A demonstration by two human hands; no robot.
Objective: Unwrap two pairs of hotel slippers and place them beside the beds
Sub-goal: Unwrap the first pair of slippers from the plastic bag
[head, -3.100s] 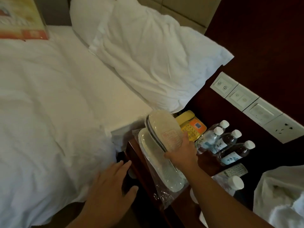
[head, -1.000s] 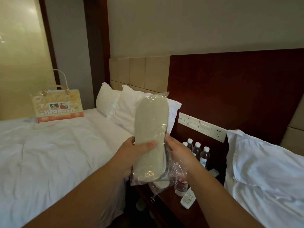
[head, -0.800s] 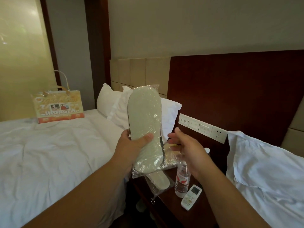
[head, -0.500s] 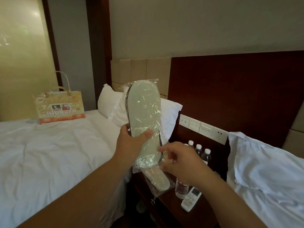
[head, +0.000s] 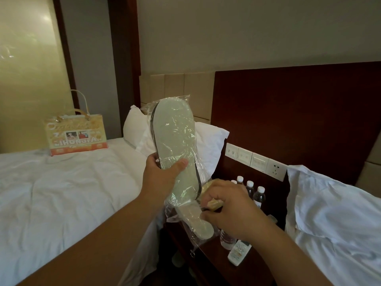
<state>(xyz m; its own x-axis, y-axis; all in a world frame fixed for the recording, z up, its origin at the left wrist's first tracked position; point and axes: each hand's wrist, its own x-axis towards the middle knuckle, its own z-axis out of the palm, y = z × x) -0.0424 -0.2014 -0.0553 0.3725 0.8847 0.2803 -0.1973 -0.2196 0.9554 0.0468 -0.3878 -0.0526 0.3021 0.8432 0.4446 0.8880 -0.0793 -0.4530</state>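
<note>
Our left hand point(head: 162, 178) gripped the wrapped slippers point(head: 175, 149), held up over the desk point(head: 209, 252) between the beds point(head: 61, 193). Our right hand point(head: 231, 209) looked to pinch the plastic wrap point(head: 172, 205) at its bottom end. We judged a slow, steady pull there would open it best.

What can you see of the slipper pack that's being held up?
The slipper pack shows a pale, greenish-white sole with a thin dark rim, inside clear, crinkled plastic. It is held nearly upright in the air, sole toward the camera. The left hand grips its lower half, thumb across the sole; the right hand seems to pinch the wrap's bottom end.
</note>
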